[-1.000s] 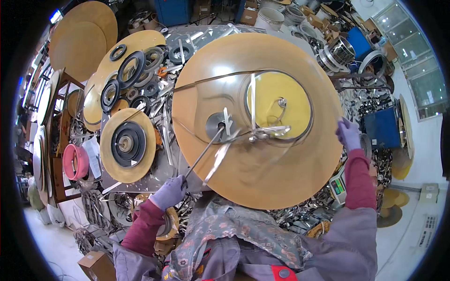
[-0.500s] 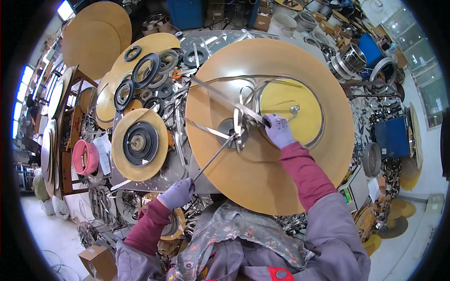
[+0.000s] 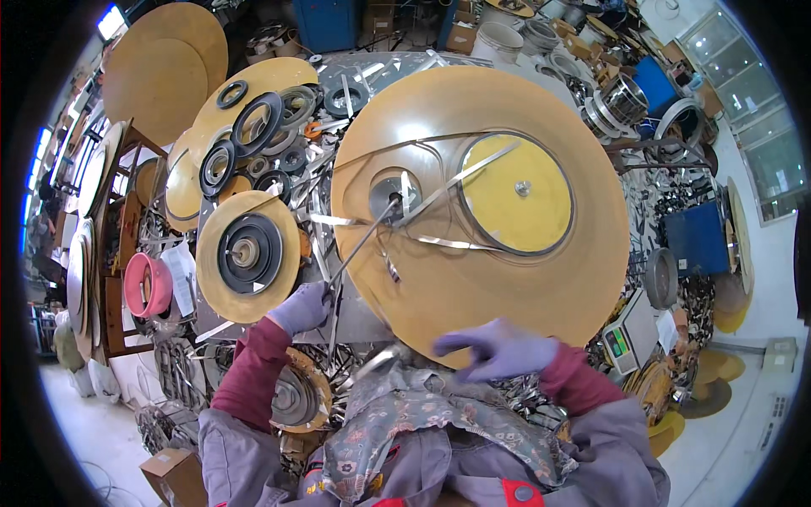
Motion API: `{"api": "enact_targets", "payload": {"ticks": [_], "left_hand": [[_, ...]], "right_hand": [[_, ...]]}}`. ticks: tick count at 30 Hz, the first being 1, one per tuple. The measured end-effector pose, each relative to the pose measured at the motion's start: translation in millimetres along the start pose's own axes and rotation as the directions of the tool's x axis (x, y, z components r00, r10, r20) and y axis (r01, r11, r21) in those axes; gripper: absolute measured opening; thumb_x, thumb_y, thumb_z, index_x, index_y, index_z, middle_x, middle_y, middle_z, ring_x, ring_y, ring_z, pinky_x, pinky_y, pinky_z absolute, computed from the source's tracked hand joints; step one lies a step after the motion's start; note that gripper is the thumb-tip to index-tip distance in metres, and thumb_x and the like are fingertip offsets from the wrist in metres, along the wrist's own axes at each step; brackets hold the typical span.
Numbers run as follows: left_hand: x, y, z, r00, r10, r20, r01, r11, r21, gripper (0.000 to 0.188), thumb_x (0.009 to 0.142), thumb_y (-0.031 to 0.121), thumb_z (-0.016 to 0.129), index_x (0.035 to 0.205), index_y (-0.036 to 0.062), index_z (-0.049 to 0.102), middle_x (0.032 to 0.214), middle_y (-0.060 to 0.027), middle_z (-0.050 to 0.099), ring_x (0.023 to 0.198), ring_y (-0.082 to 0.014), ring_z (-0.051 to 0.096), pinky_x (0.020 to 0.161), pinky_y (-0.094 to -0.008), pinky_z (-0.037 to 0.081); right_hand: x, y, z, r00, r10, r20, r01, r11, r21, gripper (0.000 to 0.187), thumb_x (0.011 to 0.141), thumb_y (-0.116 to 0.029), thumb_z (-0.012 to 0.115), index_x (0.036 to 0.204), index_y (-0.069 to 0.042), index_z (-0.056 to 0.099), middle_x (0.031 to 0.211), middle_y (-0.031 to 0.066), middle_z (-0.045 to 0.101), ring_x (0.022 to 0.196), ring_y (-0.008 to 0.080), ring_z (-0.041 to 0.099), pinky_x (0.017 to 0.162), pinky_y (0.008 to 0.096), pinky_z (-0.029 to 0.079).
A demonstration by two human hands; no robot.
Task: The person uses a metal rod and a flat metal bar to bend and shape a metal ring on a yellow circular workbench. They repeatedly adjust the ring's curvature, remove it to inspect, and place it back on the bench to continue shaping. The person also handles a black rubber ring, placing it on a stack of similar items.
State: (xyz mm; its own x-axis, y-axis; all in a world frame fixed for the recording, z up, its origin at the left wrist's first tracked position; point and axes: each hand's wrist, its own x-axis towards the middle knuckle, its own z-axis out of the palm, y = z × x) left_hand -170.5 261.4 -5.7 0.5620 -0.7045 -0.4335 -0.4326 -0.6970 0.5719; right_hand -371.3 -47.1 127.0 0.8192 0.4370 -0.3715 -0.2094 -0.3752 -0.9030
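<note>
Pink basin, blue box, strips across tan disc

"What carries the load here?"

"A grey metal table, seen from above, its bare surface showing between a large tan disc spread over the right side and a smaller tan disc at the near left."

"And what fills the space between and beyond?"

"Shiny metal strips lie tangled between the discs, dark rings bunch at the far left, and paler scraps dot the far edge."
</note>
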Motion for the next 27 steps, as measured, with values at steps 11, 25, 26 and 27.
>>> {"api": "enact_targets", "payload": {"ticks": [11,25,26,27], "left_hand": [[-27.3,6.4,6.6,0.998,-0.017,-0.061,0.016,1.000,-0.019,0.020,0.087,0.016,0.052,0.084,-0.0023,0.058,0.079,-0.0262,0.062,0.081,-0.0443,0.060,0.072,-0.0500,0.047],[169.8,155.7,25.2,0.836,0.023,-0.549,-0.102,0.988,-0.113,0.079,0.075,0.028,0.077,0.136,-0.0002,0.035,0.114,-0.0200,0.057,0.098,-0.0336,0.063,0.079,-0.0392,0.053],[178.8,160.0,36.7,0.859,-0.019,-0.512,-0.030,0.996,-0.086,0.086,0.073,0.029,0.078,0.138,-0.0022,0.030,0.114,-0.0208,0.056,0.098,-0.0330,0.063,0.078,-0.0390,0.053],[182.9,161.5,43.5,0.879,-0.059,-0.474,0.037,0.998,-0.057,0.093,0.072,0.030,0.079,0.139,-0.0042,0.025,0.114,-0.0216,0.055,0.097,-0.0324,0.064,0.078,-0.0387,0.054]], "right_hand": [[-132.0,94.6,-109.6,0.676,0.424,-0.603,-0.284,0.905,0.318,0.020,0.085,-0.007,0.058,0.103,-0.003,0.067,0.087,0.0001,0.065,0.068,0.0055,0.052,0.057,0.0192,0.040],[-46.4,69.6,-147.0,0.861,0.242,-0.448,-0.129,0.954,0.269,0.024,0.083,0.010,0.055,0.103,0.002,0.067,0.104,0.0106,0.068,0.094,0.0171,0.064,0.087,0.0285,0.053],[-38.7,67.0,-147.8,0.881,0.224,-0.417,-0.125,0.960,0.252,0.023,0.083,0.008,0.056,0.102,0.002,0.068,0.104,0.0104,0.068,0.093,0.0172,0.064,0.087,0.0287,0.053],[-32.5,64.8,-149.0,0.898,0.209,-0.388,-0.123,0.964,0.235,0.021,0.083,0.006,0.058,0.101,0.001,0.068,0.103,0.0103,0.068,0.093,0.0172,0.064,0.086,0.0289,0.053]]}}
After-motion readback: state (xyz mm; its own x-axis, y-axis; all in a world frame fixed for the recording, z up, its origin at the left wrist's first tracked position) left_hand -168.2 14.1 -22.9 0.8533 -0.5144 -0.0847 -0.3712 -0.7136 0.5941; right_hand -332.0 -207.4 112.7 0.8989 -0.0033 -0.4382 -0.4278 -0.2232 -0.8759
